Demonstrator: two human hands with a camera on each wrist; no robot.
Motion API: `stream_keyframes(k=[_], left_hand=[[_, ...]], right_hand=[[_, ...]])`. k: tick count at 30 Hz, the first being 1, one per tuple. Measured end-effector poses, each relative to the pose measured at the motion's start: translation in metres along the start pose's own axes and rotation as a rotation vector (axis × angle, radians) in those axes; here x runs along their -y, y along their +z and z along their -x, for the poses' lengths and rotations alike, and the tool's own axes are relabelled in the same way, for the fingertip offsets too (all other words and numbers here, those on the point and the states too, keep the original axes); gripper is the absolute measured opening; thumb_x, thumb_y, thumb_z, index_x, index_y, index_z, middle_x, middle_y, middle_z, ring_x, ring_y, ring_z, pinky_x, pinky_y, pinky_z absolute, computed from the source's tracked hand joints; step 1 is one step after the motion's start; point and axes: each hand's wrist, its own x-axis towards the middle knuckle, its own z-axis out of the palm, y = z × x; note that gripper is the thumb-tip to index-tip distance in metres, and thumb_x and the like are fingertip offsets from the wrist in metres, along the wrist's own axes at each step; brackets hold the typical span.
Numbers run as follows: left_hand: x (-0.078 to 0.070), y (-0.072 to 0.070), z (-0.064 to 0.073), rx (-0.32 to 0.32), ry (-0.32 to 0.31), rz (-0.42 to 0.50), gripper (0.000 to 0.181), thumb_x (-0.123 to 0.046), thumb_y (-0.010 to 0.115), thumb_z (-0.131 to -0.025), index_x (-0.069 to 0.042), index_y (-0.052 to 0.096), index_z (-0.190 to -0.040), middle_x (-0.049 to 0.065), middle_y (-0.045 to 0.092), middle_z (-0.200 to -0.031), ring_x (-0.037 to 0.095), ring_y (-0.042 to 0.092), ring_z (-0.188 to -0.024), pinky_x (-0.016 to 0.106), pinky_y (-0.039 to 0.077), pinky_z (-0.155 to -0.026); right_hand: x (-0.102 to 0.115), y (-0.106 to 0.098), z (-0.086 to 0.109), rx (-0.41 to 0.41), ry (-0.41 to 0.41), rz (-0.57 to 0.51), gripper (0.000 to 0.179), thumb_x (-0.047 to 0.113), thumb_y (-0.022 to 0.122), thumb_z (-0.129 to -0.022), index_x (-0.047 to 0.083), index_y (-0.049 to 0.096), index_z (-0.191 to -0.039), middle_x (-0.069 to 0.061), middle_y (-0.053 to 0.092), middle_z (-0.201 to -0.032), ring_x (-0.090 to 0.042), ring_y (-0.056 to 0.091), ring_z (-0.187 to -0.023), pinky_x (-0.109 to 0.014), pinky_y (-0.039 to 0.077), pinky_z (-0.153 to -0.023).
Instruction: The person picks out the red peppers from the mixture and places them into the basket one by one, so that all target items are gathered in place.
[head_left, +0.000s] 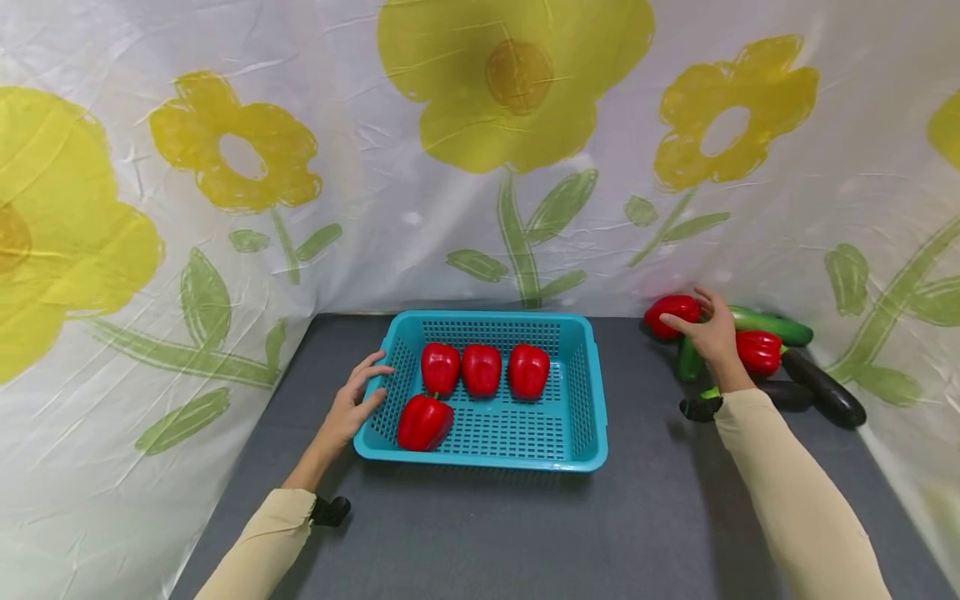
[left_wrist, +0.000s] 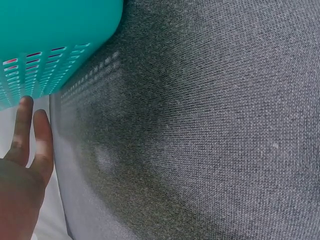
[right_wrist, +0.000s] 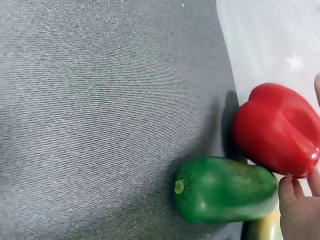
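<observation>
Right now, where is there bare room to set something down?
The dark grey table is bare in front of the blue perforated plastic basket, between the cream sleeves, and between basket and right hand. The basket's near right floor is bare beside four glossy red bell peppers. The far right is crowded: two more peppers, long green vegetables, black eggplants.

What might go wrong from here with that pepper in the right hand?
The glossy red pepper could slip from the right hand. Moving it might nudge the green vegetable close by. The left hand, at the edge of the blue basket, might jog it, shifting the four peppers inside.
</observation>
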Motion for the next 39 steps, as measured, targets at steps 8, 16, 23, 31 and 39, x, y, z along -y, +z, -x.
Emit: stream_keyframes(k=[8,16,23,31,39], left_hand=[[-0.001,0.0,0.0,0.005,-0.002,-0.006,0.033,0.006,0.051,-0.102,0.011,0.052,-0.135,0.02,0.026,-0.161,0.041,0.023,-0.145,0.062,0.033,-0.106],[-0.001,-0.001,-0.001,0.007,0.008,-0.014,0.035,0.008,0.053,-0.1,0.008,0.053,-0.135,0.024,0.026,-0.16,0.043,0.022,-0.144,0.071,0.03,-0.104],[-0.001,-0.001,0.0,0.006,0.0,-0.023,0.034,0.006,0.053,-0.101,0.007,0.054,-0.135,0.021,0.027,-0.16,0.041,0.023,-0.145,0.056,0.035,-0.107],[0.002,0.0,0.0,0.004,-0.01,-0.019,0.033,0.004,0.052,-0.102,0.009,0.053,-0.135,0.018,0.027,-0.161,0.037,0.023,-0.146,0.028,0.036,-0.106],[0.004,-0.001,0.0,-0.004,-0.004,-0.012,0.033,0.005,0.052,-0.102,0.006,0.055,-0.135,0.016,0.029,-0.161,0.035,0.024,-0.145,0.062,0.032,-0.108]], right_hand=[[0.002,0.001,-0.009,0.015,0.017,0.029,0.082,0.024,0.077,-0.093,0.005,0.032,-0.159,-0.023,0.03,-0.159,-0.045,0.03,-0.141,-0.058,0.036,-0.107],[0.004,0.001,-0.011,0.019,0.0,0.084,0.07,0.011,0.075,-0.093,-0.001,0.04,-0.153,-0.029,0.037,-0.153,-0.047,0.038,-0.135,-0.032,0.045,-0.086],[0.001,0.001,-0.011,-0.001,-0.015,0.111,0.063,0.01,0.075,-0.093,-0.003,0.047,-0.148,-0.031,0.043,-0.148,-0.047,0.044,-0.13,-0.024,0.043,-0.079],[0.005,-0.003,-0.01,-0.015,-0.032,0.122,0.062,0.016,0.077,-0.093,-0.003,0.05,-0.146,-0.029,0.047,-0.146,-0.046,0.047,-0.128,-0.019,0.043,-0.075],[0.011,-0.007,-0.006,-0.022,-0.076,0.101,0.062,0.018,0.076,-0.093,-0.002,0.05,-0.146,-0.029,0.048,-0.144,-0.043,0.049,-0.122,-0.019,0.044,-0.072]])
